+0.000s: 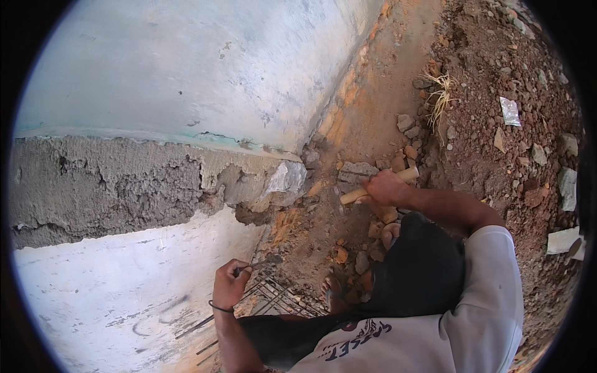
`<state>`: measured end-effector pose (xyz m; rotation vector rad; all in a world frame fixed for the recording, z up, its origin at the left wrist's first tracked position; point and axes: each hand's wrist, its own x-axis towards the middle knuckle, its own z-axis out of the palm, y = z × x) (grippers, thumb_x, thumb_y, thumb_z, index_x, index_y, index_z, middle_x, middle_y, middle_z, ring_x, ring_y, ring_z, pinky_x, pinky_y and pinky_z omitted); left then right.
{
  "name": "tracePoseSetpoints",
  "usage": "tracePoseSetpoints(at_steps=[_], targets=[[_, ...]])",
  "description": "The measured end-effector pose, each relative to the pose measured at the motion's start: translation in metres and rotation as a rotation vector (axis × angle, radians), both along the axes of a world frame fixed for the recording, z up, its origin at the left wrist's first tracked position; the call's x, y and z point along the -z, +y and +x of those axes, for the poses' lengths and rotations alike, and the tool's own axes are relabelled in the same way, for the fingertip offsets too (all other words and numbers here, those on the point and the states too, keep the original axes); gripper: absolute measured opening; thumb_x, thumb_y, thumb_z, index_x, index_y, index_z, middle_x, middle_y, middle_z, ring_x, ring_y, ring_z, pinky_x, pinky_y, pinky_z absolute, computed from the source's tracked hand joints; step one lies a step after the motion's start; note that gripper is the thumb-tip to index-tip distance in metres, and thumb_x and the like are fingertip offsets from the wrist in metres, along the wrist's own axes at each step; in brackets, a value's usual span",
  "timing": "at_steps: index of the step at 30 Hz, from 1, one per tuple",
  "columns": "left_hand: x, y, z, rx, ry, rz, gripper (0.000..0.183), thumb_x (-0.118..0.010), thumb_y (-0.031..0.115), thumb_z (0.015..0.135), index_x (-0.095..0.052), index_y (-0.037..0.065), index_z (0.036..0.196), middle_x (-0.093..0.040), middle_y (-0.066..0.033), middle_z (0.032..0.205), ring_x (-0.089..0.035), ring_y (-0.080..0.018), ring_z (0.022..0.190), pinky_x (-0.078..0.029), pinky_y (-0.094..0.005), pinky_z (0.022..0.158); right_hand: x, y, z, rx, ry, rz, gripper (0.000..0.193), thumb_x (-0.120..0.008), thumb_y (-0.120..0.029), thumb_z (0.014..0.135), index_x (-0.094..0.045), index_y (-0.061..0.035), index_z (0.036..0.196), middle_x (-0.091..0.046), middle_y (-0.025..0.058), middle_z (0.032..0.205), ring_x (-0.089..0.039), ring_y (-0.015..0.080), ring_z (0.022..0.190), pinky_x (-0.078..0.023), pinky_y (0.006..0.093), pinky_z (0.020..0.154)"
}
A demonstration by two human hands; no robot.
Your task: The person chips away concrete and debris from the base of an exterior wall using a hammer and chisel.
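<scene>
My right hand (384,188) is closed round a pale wooden handle (407,174), which sticks out on both sides of the fist. No tool head can be made out on it. Lower and to the left, my left hand (229,286) grips a dark, slim tool (267,261) whose wider end points away to the right, above the ground. Beside that hand stands a white-painted wall (124,280). A rough grey mortar band (118,186) crosses the wall, with a broken, pale end (287,176) at the corner. Neither hand touches the wall.
Thin dark metal rods (277,298) lie on the ground beside my left wrist. Broken stones (359,169) and brick bits surround my feet. Loose reddish soil (479,161) with rubble, dry grass (442,93) and a shiny wrapper (510,112) fills the right side.
</scene>
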<state>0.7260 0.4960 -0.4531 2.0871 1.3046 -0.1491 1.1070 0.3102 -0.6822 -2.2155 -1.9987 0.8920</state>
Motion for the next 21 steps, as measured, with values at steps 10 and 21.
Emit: tracePoseSetpoints(at_steps=[10,21], targets=[[0.009,0.001,0.027,0.09,-0.024,0.017,0.009,-0.071,0.008,0.088,-0.07,0.0,0.09,-0.062,-0.0033,0.07,-0.053,-0.0084,0.066,-0.044,-0.0267,0.062,0.002,0.036,0.043,0.178,-0.042,0.196,0.052,-0.053,-0.056,0.098,-0.066,-0.0053,0.099,-0.071,0.0143,0.08,-0.071,0.0323,0.074,-0.057,0.0465,0.072],[0.015,0.017,0.027,0.083,-0.059,-0.075,0.01,-0.07,0.011,0.088,-0.071,0.0,0.09,-0.063,-0.0034,0.072,-0.055,-0.0081,0.067,-0.046,-0.0268,0.064,-0.005,0.013,-0.045,-0.47,-0.015,0.177,0.054,-0.057,-0.06,0.093,-0.064,-0.0073,0.103,-0.07,0.0111,0.081,-0.071,0.0335,0.081,-0.057,0.0455,0.072]])
